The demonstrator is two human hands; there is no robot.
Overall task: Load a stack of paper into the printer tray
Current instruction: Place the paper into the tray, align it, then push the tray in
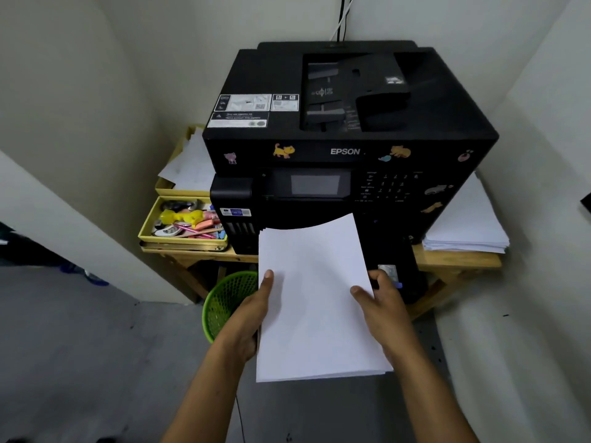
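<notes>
A white stack of paper is held flat in front of the black Epson printer. My left hand grips the stack's left edge with the thumb on top. My right hand grips the right edge the same way. The far edge of the paper reaches the printer's lower front, below the control panel. A black pulled-out tray part shows to the right of the paper; most of the tray is hidden under the sheets.
The printer stands on a wooden table in a wall corner. A yellow box of stationery sits to its left, loose paper to its right. A green mesh bin stands on the floor under my left hand.
</notes>
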